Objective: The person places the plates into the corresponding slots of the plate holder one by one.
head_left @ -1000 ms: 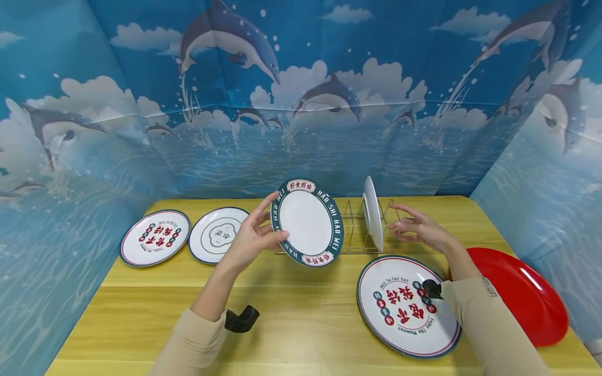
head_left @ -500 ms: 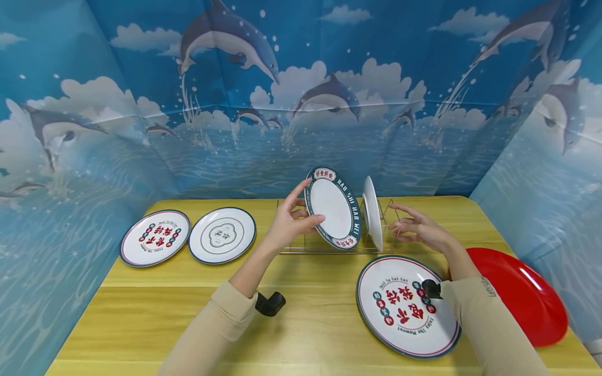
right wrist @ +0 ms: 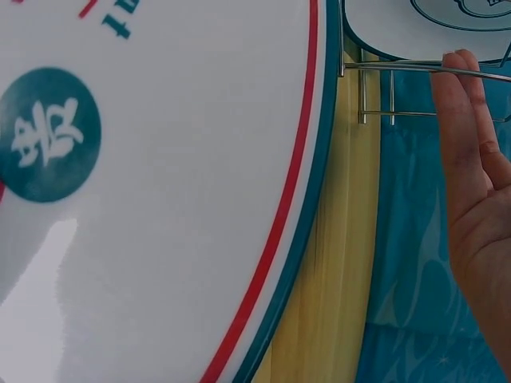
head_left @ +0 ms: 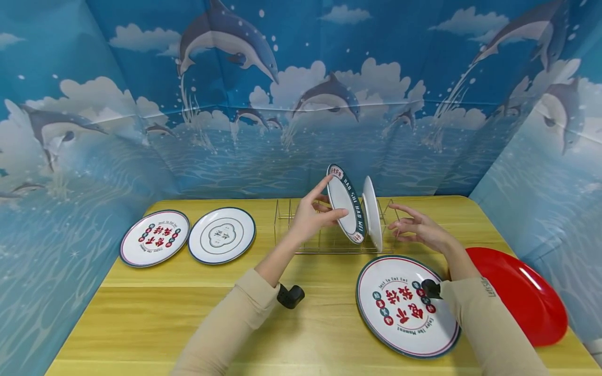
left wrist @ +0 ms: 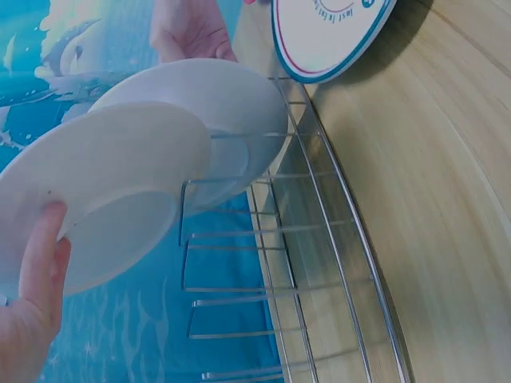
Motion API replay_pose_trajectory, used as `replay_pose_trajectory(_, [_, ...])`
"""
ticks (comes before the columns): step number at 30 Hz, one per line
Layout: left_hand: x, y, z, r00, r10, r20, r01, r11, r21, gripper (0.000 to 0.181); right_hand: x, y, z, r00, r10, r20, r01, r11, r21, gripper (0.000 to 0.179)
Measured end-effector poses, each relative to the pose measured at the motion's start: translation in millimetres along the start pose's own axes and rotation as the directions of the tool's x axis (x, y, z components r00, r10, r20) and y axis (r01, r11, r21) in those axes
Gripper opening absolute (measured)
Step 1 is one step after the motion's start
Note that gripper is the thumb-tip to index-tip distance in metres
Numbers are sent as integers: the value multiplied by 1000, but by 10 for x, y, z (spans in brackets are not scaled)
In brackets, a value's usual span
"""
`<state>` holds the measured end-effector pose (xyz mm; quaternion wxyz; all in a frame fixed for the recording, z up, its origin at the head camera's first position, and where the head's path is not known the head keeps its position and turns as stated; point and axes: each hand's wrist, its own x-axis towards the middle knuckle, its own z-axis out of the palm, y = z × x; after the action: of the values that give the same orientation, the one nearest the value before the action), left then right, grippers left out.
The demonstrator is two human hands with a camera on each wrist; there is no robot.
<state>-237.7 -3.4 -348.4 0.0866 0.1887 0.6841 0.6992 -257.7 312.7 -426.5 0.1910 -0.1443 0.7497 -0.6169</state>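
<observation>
My left hand [head_left: 311, 218] pinches a round plate [head_left: 342, 201] with a dark green lettered rim, thumb on its face and fingers at its edge. Tilted almost upright, this plate is over the wire dish rack [head_left: 338, 253]. Just right of it, a white plate [head_left: 373, 216] stands on edge in the rack. In the left wrist view both plates show pale undersides, the held plate [left wrist: 96, 159] overlapping the standing plate [left wrist: 247, 100]. By the rack's right end is my right hand [head_left: 418, 230], its fingers extended. The right wrist view has those fingertips [right wrist: 459, 68] right at a rack wire.
A plate with red lettering [head_left: 409, 329] lies in front of the rack, under the right forearm. Farther right is a red oval platter [head_left: 522, 297]. Two white plates, one red-lettered [head_left: 141, 250] and one blue-rimmed [head_left: 240, 245], lie at left. A dolphin-printed curtain [head_left: 301, 146] surrounds the table.
The left hand has carried the green-rimmed plate rightward over the rack, close to the standing plate, turning it more edge-on. The right hand has stayed in place.
</observation>
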Motion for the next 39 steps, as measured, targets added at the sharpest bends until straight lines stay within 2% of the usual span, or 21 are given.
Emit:
replay_pose_trajectory(7, [92,-26,178,998,50,-32,-44,986,160,75,6,-27,22,999,31,-17,-31,1000,-1,57])
replay_pose_trajectory(11, [130,-66,256,996,71,-45,-60,978,200,72,10,-7,11,999,45,-25,-45,999,-6,60])
replay_pose_trajectory(17, [151,-161,356,992,109,-56,-86,946,314,70,5,-7,13,999,34,-20,-34,999,-2,58])
replay_pose_trajectory(21, [166,-249,400,991,118,-64,-90,939,332,68,-1,-16,12,1000,20,-15,-20,1000,-4,58])
replay_pose_trajectory(28, [191,-350,453,986,131,-101,-95,949,300,68,-2,-11,3,1000,5,-6,-5,1000,-7,58])
replay_pose_trajectory(39, [202,-483,507,985,128,-112,-84,937,339,66,-5,-1,4,1000,14,-6,-14,1000,-7,60])
